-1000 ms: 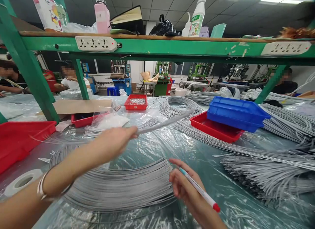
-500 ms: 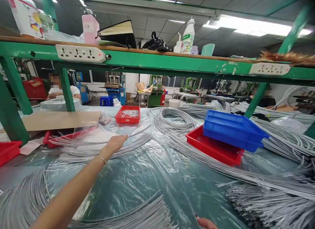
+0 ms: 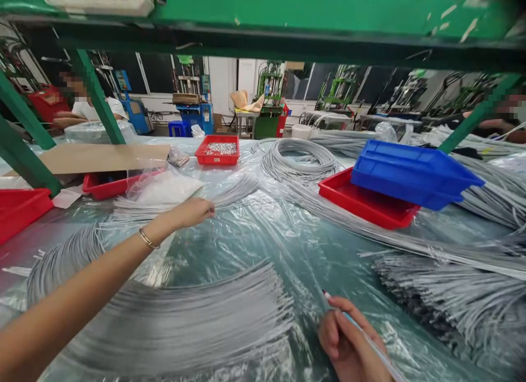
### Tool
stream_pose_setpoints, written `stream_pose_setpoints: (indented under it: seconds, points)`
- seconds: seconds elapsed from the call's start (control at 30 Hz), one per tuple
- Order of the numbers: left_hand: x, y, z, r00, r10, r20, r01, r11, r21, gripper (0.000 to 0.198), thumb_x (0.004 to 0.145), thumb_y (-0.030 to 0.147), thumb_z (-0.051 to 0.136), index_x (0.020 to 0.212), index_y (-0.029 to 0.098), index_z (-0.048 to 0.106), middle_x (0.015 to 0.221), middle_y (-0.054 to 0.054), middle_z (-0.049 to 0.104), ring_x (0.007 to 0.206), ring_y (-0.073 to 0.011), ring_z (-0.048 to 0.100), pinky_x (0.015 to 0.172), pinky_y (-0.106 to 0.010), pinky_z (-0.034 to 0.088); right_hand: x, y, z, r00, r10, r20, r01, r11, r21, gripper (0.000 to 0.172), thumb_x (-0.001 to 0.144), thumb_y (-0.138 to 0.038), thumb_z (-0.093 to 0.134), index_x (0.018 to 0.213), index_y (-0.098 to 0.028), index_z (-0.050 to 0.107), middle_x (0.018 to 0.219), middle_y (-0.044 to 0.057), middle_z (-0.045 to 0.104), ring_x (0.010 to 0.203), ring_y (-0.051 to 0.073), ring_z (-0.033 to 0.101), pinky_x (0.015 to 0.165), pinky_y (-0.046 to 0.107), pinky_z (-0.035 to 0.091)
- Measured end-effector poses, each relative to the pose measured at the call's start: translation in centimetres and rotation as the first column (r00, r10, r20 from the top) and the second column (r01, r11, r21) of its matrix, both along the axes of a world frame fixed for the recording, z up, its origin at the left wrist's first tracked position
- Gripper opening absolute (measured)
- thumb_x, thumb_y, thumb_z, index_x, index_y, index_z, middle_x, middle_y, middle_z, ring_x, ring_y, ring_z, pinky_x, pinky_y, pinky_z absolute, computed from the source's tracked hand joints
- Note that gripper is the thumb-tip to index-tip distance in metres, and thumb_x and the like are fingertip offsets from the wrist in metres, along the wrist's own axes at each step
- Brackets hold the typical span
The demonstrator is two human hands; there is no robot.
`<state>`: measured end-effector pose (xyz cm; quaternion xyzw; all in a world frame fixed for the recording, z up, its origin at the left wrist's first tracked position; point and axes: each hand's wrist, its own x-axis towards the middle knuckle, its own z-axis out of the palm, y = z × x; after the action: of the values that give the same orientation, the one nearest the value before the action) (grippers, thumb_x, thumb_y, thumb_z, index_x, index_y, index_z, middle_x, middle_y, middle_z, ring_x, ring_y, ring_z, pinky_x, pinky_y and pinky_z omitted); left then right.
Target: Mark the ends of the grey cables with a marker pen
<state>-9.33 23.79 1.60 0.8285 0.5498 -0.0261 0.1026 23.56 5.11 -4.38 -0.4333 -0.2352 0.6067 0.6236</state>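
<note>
Head view: left hand (image 3: 192, 212) fingers (image 3: 208, 209) pinch grey wire bundle (image 3: 236, 191).

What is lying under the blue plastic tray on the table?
The blue plastic tray rests tilted on a shallow red plastic tray, whose near edge sticks out. The red tray's inside is mostly covered, so any contents there cannot be seen. Grey wire bundles run beside it.

On the counter (image 3: 255, 245) I see a wire bundle (image 3: 176, 321) nearest me, left of my right hand (image 3: 349, 343). My left hand (image 3: 193, 212) rests on a farther bundle (image 3: 230, 193). Two stacked trays (image 3: 394, 184) lie to the right, a parts tray (image 3: 218, 149) behind.
</note>
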Motion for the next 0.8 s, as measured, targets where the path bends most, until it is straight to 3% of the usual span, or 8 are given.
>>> stream_pose_setpoints:
  seconds: [0.1, 0.17, 0.23, 0.3, 0.4, 0.53, 0.63, 0.8]
  points:
    - [0.8, -5.1, 0.0, 0.994, -0.101, 0.037, 0.108, 0.954, -0.279, 0.024, 0.085, 0.041, 0.061, 0.090, 0.019, 0.067, 0.086, -0.004, 0.069, 0.077, -0.0187, 0.062, 0.067, -0.026, 0.045, 0.1, -0.1, -0.1, 0.999, -0.037, 0.004, 0.037, 0.999, 0.014, 0.036, 0.062, -0.040, 0.087, 0.084, -0.020, 0.066, 0.050, -0.005, 0.047, 0.045, 0.007, 0.042, 0.045, 0.016, 0.035]
    - [1.0, -8.6, -0.2, 0.983, -0.159, 0.094, 0.184, 0.886, -0.425, 0.044, 0.072, 0.052, 0.073, 0.100, 0.020, 0.065, 0.089, -0.002, 0.067, 0.076, -0.0186, 0.061, 0.063, -0.025, 0.045, 0.2, 0.0, -0.2, 0.998, -0.060, -0.004, 0.060, 0.998, 0.027, 0.033, 0.062, -0.038, 0.086, 0.082, -0.021, 0.066, 0.049, -0.005, 0.045, 0.044, 0.007, 0.039, 0.043, 0.016, 0.034]
    - [0.8, -11.3, -0.6, 0.972, -0.169, 0.163, 0.226, 0.864, -0.450, 0.067, 0.064, 0.059, 0.077, 0.112, 0.017, 0.057, 0.104, -0.007, 0.063, 0.089, -0.0223, 0.059, 0.073, -0.028, 0.046, 0.2, 0.2, -0.3, 0.997, -0.074, -0.027, 0.075, 0.997, 0.035, 0.031, 0.062, -0.035, 0.086, 0.080, -0.021, 0.066, 0.048, -0.006, 0.043, 0.043, 0.006, 0.037, 0.041, 0.016, 0.032]
    - [0.3, -12.8, -1.1, 0.969, -0.115, 0.217, 0.193, 0.903, -0.384, 0.072, 0.071, 0.063, 0.070, 0.119, 0.015, 0.048, 0.115, -0.012, 0.056, 0.101, -0.0254, 0.054, 0.084, -0.032, 0.044, 0.2, 0.4, -0.2, 0.996, -0.073, -0.053, 0.075, 0.996, 0.039, 0.031, 0.060, -0.033, 0.087, 0.078, -0.021, 0.066, 0.048, -0.006, 0.041, 0.043, 0.006, 0.036, 0.041, 0.016, 0.032]
    - [-0.6, -12.9, -1.9, 0.975, -0.032, 0.219, 0.100, 0.945, -0.310, 0.051, 0.087, 0.056, 0.053, 0.117, 0.015, 0.046, 0.114, -0.012, 0.054, 0.101, -0.0238, 0.052, 0.085, -0.033, 0.042, 0.1, 0.6, -0.1, 0.995, -0.080, -0.065, 0.082, 0.996, 0.036, 0.032, 0.057, -0.031, 0.088, 0.077, -0.020, 0.066, 0.048, -0.007, 0.040, 0.043, 0.006, 0.036, 0.040, 0.016, 0.031]
    - [-0.9, -12.0, -2.4, 0.987, -0.043, 0.155, 0.097, 0.928, -0.360, 0.019, 0.086, 0.036, 0.053, 0.090, 0.018, 0.056, 0.084, -0.004, 0.060, 0.074, -0.0185, 0.054, 0.064, -0.027, 0.039, -0.1, 0.5, 0.0, 0.993, -0.119, -0.021, 0.120, 0.992, 0.038, 0.032, 0.058, -0.032, 0.086, 0.077, -0.020, 0.064, 0.047, -0.006, 0.041, 0.043, 0.006, 0.035, 0.040, 0.016, 0.031]
    - [-0.6, -12.0, -2.4, 0.990, -0.063, 0.129, 0.105, 0.929, -0.356, 0.017, 0.085, 0.032, 0.052, 0.076, 0.018, 0.056, 0.076, -0.004, 0.059, 0.067, -0.0173, 0.052, 0.058, -0.026, 0.034, -0.3, 0.3, 0.6, 0.993, -0.116, 0.003, 0.115, 0.992, 0.042, 0.033, 0.055, -0.031, 0.087, 0.075, -0.020, 0.063, 0.046, -0.006, 0.042, 0.043, 0.006, 0.036, 0.040, 0.016, 0.031]
    - [-0.4, -12.6, -2.7, 0.986, -0.080, 0.145, 0.122, 0.944, -0.308, 0.015, 0.087, 0.029, 0.047, 0.080, 0.018, 0.054, 0.077, -0.003, 0.059, 0.067, -0.0173, 0.051, 0.059, -0.027, 0.034, -0.7, 0.2, 1.6, 0.995, -0.095, 0.027, 0.094, 0.995, 0.023, 0.035, 0.049, -0.031, 0.088, 0.072, -0.019, 0.064, 0.044, -0.006, 0.045, 0.043, 0.006, 0.038, 0.040, 0.016, 0.031]
